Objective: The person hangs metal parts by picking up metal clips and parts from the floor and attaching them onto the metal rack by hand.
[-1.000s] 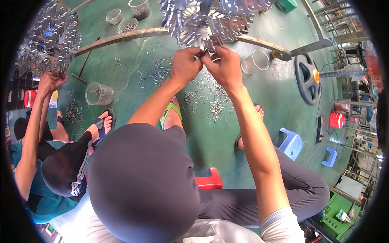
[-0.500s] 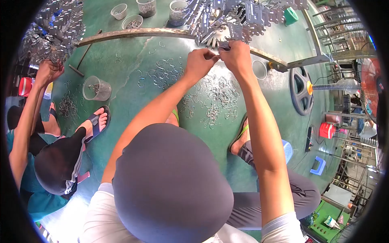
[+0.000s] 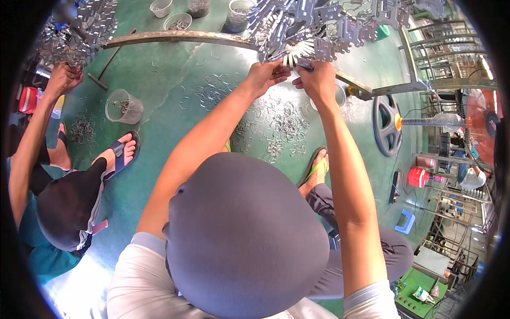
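A dense bundle of hanging metal plates (image 3: pixel 305 32) fills the top centre, joined by bent wire hooks. Under its lower edge, my left hand (image 3: pixel 264 78) reaches up with its fingers apart beside a pale fan of plate edges (image 3: pixel 297 51). Whether its fingertips touch the plates is hard to make out. To the right, my right hand (image 3: pixel 320 81) pinches a small metal plate (image 3: pixel 305 64) at the bottom of the bundle. Loose wire hooks (image 3: pixel 281 125) lie scattered on the green floor below both hands.
A metal bar (image 3: pixel 180 36) crosses behind the hands. Clear tubs of hooks (image 3: pixel 124 107) stand on the floor. On the left, a co-worker's hand (image 3: pixel 65 80) is at another plate bundle (image 3: pixel 79 34). A fan (image 3: pixel 481 125) with a round black base (image 3: pixel 387 126) stands right.
My hands have moved slightly apart from nearly touching, and my left fingers have spread. The view has shifted a little; the plates hang lower in it.
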`<control>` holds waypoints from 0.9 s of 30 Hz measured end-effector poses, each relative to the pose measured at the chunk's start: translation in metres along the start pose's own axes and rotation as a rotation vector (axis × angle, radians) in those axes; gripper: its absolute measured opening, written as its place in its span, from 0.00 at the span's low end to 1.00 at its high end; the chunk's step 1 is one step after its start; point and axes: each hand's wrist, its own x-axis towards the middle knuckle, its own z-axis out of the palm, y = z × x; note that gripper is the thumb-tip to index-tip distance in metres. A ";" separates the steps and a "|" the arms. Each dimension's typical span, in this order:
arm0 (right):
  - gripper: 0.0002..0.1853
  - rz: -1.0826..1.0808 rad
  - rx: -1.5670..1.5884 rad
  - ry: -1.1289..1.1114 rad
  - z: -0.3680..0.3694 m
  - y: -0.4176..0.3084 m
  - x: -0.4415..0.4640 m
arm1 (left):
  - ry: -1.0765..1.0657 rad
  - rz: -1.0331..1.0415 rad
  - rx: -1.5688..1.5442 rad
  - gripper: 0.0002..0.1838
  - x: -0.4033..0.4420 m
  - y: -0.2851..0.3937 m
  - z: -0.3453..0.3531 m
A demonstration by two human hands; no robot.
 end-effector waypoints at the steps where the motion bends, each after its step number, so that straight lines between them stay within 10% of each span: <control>1: 0.09 0.000 0.009 -0.001 -0.001 -0.001 -0.001 | 0.007 0.002 0.018 0.16 0.000 0.000 0.000; 27: 0.09 -0.016 -0.025 -0.045 0.006 0.000 -0.005 | -0.013 0.161 -0.079 0.10 -0.023 -0.010 -0.001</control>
